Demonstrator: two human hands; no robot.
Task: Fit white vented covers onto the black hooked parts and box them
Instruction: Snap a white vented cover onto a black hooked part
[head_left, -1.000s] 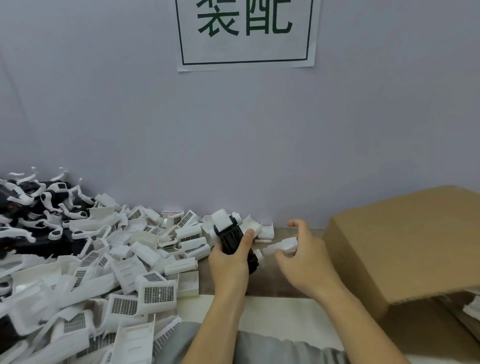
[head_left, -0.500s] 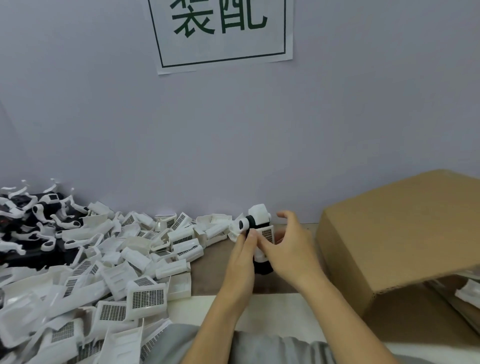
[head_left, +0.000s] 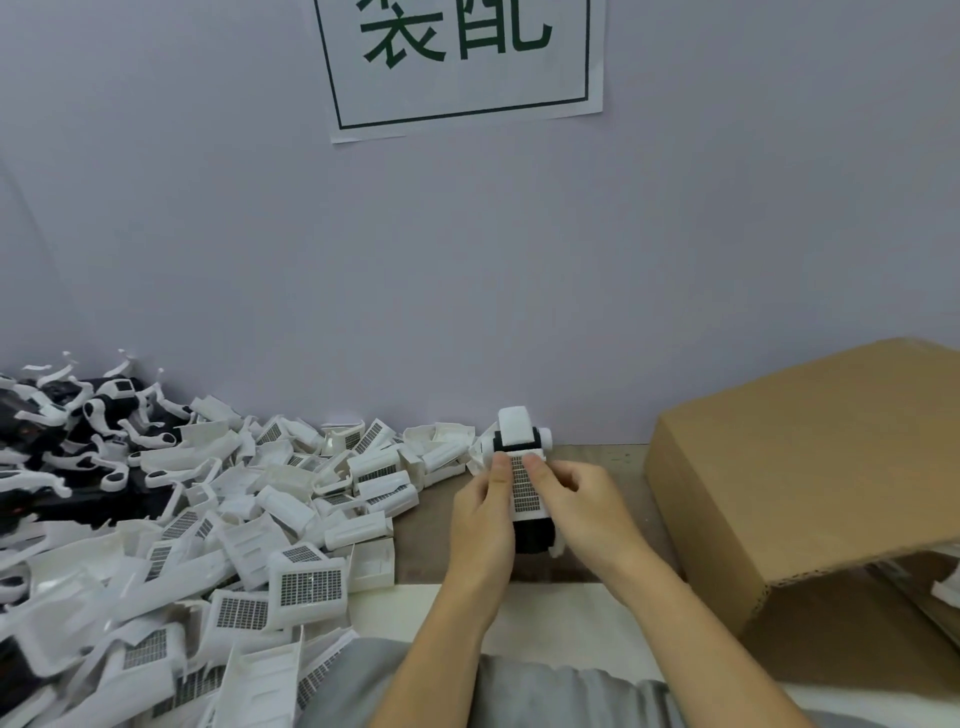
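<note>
Now pressed onto the black part (head_left: 531, 535), the white cover (head_left: 525, 488) is in both hands' grip.

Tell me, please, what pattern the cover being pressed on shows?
A dark grid of small vents on the white cover, seen in the head view.

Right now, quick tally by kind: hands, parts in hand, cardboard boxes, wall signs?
Hands: 2, the left hand and right hand, both gripping the same piece
Parts in hand: 2, a white vented cover on a black hooked part
Cardboard boxes: 1
Wall signs: 1
Total: 6
The loose pile is too jumbled to count.
</note>
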